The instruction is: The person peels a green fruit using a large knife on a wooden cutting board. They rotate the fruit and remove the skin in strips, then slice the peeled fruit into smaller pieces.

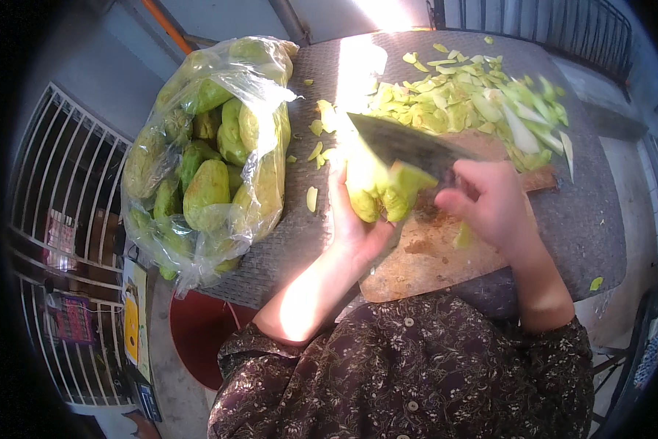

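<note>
A pale green chayote [370, 184], partly peeled, is held up in my left hand [356, 225] above the left edge of a wooden cutting board [411, 269]. My right hand [488, 203] grips a broad dark-bladed knife [400, 140], its blade slanting to the upper left. The blade lies against the chayote's right side, where a strip of peel [414, 181] stands out from the fruit. Sunlight washes out part of the chayote and my left fingers. Motion blurs the knife and my right hand, so its handle is hard to make out.
A clear plastic bag [266, 192] full of whole chayotes [208, 192] stands on the left of the woven-textured table [263, 280]. Peelings [439, 99] lie heaped beyond the board. A red bucket [197, 335] sits below the table's left edge.
</note>
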`<state>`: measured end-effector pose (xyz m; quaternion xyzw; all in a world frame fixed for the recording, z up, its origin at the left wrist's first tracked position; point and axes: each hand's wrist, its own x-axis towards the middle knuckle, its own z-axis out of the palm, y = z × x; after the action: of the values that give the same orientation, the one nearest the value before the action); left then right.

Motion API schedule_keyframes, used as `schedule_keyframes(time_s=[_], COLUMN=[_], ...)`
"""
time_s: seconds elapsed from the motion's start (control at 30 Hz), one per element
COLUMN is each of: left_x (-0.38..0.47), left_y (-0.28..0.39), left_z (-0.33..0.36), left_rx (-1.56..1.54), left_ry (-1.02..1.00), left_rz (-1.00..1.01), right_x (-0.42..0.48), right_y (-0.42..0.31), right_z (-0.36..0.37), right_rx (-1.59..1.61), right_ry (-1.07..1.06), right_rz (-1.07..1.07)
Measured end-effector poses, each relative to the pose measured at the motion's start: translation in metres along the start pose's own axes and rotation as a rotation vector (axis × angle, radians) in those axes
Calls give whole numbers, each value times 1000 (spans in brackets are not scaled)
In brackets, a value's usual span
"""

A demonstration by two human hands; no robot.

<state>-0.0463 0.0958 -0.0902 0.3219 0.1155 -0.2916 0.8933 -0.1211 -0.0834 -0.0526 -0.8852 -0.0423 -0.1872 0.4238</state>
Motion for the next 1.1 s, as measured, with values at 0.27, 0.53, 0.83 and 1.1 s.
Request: schedule_keyframes(time_s=[0.27,0.53,0.83,1.1], left_x=[6,10,-5,0], left_y=[0,-3,5,8], left_z=[-14,-16,-24,-29], left_rx=[92,159,212,305], left_ry=[-225,-282,-373,-342], left_rz=[-39,-1,-58,105], right_x=[-10,-11,-20,-5], right_y=[-16,-16,-26,-6], right_z=[19,20,26,20], right_rx=[-72,-190,-186,-243], right_ry=[-56,13,-3,40], right_rz=[-245,-326,-400,-363])
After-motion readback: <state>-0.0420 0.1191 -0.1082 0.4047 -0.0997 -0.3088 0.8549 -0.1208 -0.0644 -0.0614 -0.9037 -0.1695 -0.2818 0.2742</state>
